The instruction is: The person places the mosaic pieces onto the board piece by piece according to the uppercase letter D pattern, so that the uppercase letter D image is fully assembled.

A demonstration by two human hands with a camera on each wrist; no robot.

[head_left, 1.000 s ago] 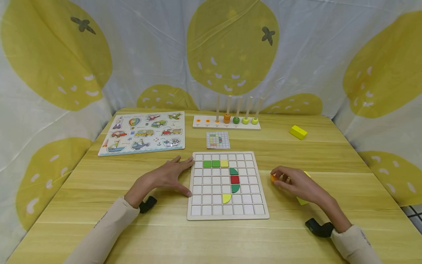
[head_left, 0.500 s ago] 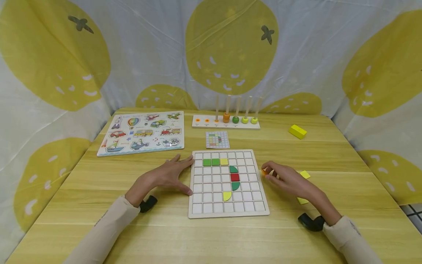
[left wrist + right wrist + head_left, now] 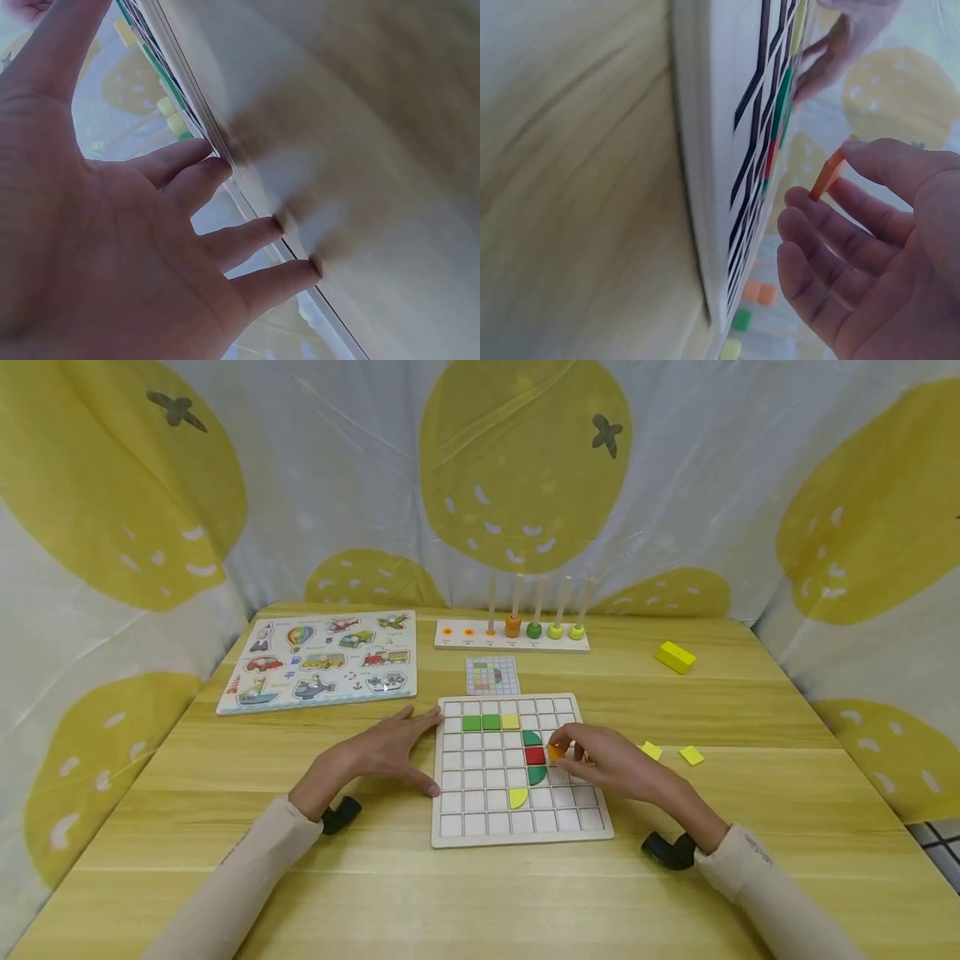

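Observation:
A white grid board (image 3: 519, 820) lies on the table, carrying two green squares (image 3: 481, 722), a pale yellow square (image 3: 510, 722), a red square (image 3: 533, 756), two green quarter-circles (image 3: 536, 775) and a yellow quarter-circle (image 3: 517, 797). My left hand (image 3: 386, 752) rests with spread fingers along the board's left edge; in the left wrist view, fingertips (image 3: 300, 274) touch the surface beside it. Thumb and fingers of my right hand (image 3: 618, 764) pinch a thin orange tile (image 3: 829, 171). That hand hovers over the board, just right of the red square.
Two yellow square tiles (image 3: 692, 755) lie right of the board, partly beyond my right hand. Behind the board is a small printed pattern card (image 3: 492, 676). Further back stand a peg counter (image 3: 513, 641), a vehicle puzzle (image 3: 322, 664) and a yellow block (image 3: 675, 657).
My right hand has carried the orange tile leftward from the table to above the board, uncovering the yellow tiles. My left hand keeps its place at the board's edge.

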